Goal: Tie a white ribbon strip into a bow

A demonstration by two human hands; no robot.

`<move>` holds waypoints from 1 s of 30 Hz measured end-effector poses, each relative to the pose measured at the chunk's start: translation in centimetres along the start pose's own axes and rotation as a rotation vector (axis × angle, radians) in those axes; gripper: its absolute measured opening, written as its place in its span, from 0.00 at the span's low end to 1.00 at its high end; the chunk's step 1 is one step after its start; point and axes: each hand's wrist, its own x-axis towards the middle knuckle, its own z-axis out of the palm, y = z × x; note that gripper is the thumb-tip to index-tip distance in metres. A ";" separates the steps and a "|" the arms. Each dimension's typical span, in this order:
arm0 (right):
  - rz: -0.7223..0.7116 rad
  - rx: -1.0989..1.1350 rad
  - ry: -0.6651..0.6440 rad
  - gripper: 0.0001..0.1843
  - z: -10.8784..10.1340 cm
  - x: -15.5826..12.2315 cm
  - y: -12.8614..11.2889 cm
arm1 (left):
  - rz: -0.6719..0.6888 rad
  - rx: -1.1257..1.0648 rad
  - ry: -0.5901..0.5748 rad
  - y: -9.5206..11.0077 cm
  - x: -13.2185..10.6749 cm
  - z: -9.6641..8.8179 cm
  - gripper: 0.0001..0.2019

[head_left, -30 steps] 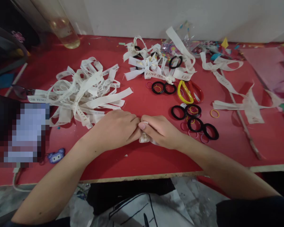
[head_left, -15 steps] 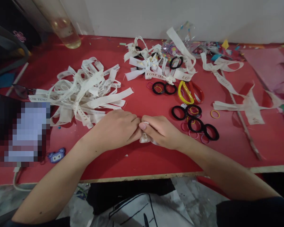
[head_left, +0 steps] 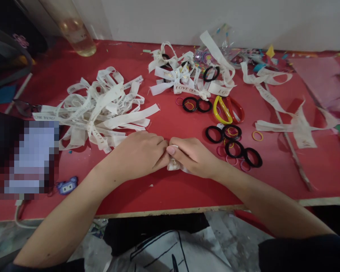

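My left hand (head_left: 144,152) and my right hand (head_left: 193,156) meet knuckle to knuckle above the front middle of the red table. Both are closed on a bunched white ribbon (head_left: 173,164), which peeks out below the right thumb. The fingertips and most of that ribbon are hidden. Left of my left hand lies a tangled heap of printed white ribbons (head_left: 102,105). Close to my right hand are several black hair ties (head_left: 234,149), with small coloured rubber bands (head_left: 257,136) among and beside them.
Scissors with yellow and red handles (head_left: 223,110) lie beyond the hair ties. Ribbon bows (head_left: 181,77) are piled at the back, and loose ribbons (head_left: 303,124) lie right, near a thin stick (head_left: 296,162). A phone (head_left: 31,156) on a cable and a bottle (head_left: 79,39) stand left.
Both hands keep the same closed hold on the bunched ribbon, with hardly any movement. The view has shifted very slightly; the things on the table stay in place.
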 end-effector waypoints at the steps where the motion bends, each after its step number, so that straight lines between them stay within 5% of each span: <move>1: 0.000 0.006 0.000 0.18 0.0 0.0 0.0 | -0.003 -0.002 -0.007 0.0 0.0 0.0 0.14; 30: -0.028 0.016 0.018 0.19 0.0 0.0 0.2 | -0.005 0.015 0.002 0.0 0.0 0.2 0.16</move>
